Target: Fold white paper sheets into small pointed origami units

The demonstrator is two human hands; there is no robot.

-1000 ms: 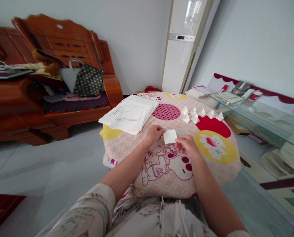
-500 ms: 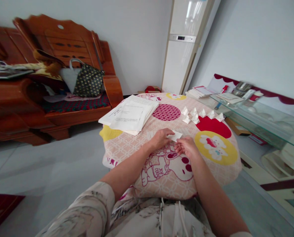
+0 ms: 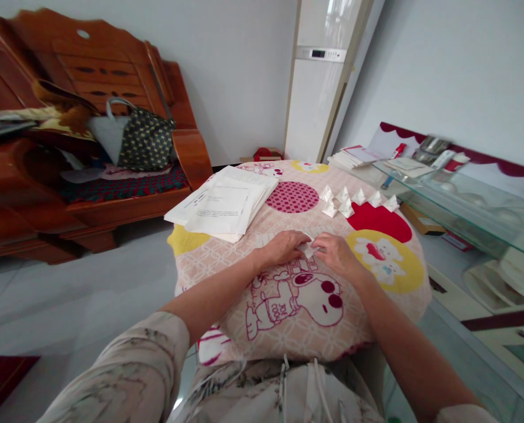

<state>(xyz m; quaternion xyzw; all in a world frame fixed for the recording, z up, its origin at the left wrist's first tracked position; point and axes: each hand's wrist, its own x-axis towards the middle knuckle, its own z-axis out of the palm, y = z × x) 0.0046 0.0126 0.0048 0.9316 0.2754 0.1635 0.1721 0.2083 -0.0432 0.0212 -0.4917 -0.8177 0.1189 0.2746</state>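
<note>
A small piece of white paper (image 3: 308, 249) is between my two hands, low over the cloth-covered round table. My left hand (image 3: 285, 247) pinches its left side, and my right hand (image 3: 333, 251) has its fingertips closed on the right side. The hands partly cover the paper, so its exact folds cannot be made out. Beyond my right hand stand several small folded white paper pieces (image 3: 345, 207), pointed at the top and set in two rows. A stack of printed sheets (image 3: 224, 205) lies past my left hand.
The patterned tablecloth (image 3: 227, 264) covers the table. To the right, a glass-topped cabinet (image 3: 456, 205) holds metal bowls and papers. At the left is a wooden sofa (image 3: 147, 202) with a dark patterned bag (image 3: 146, 141). A tall white air conditioner (image 3: 315, 106) stands behind.
The paper, earlier a flat light piece angled up between my hands, is now lower and mostly covered by fingers. My right hand has turned palm-down over it. The view has shifted slightly.
</note>
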